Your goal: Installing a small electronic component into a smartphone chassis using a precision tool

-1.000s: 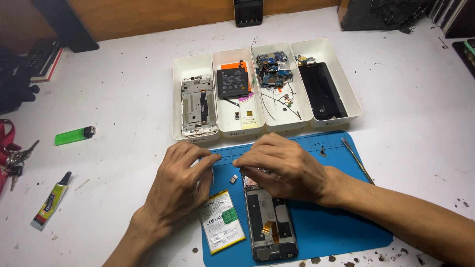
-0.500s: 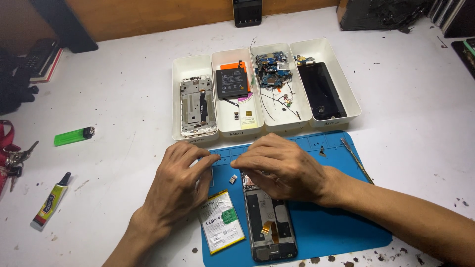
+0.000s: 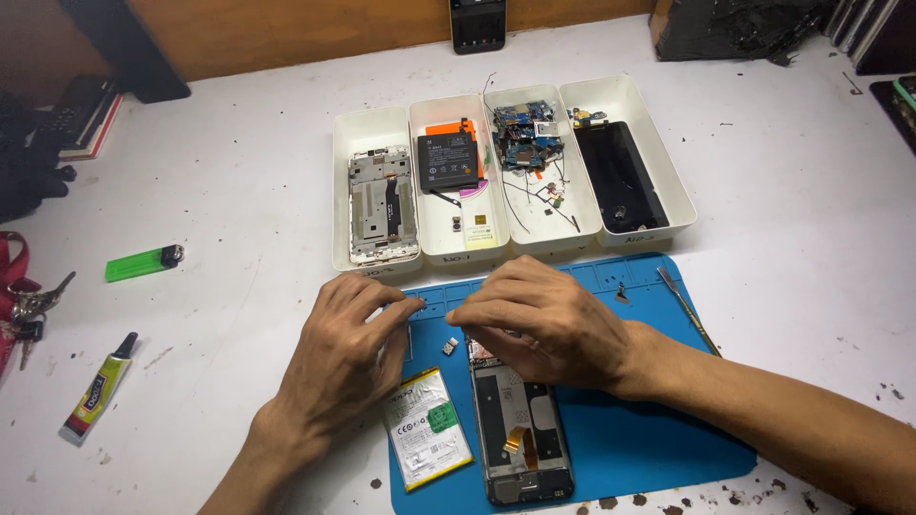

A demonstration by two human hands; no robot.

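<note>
Head view, white bench. Blue work mat (image 3: 649, 448) sits near centre; an opened phone frame (image 3: 520, 429) lies on it, lengthwise, far end tucked under the right hand (image 3: 544, 319).

Left hand (image 3: 348, 358) rests palm down at the mat's left edge, fingers curled, tips pointing right toward the right hand. Right hand arches over the phone's far end, fingers bent down. Fingertips of both hands nearly meet over the mat; cannot tell whether either pinches anything, the tips hide it.

A loose white battery (image 3: 427, 429) lies just left of the phone, touching or almost. 1 small dark part (image 3: 448, 347) sits between the hands. A thin metal pry tool (image 3: 687, 310) lies on the mat's right edge.

Far side: 4 white trays (image 3: 372, 129) in a row, holding a bare frame, black battery, boards and wires, dark screen.

Left, well apart: green lighter (image 3: 143, 262), glue tube (image 3: 98, 391).

Judgement: the frame looks light, stiff but fragile, with an exposed orange ribbon; best held by its long edges.
</note>
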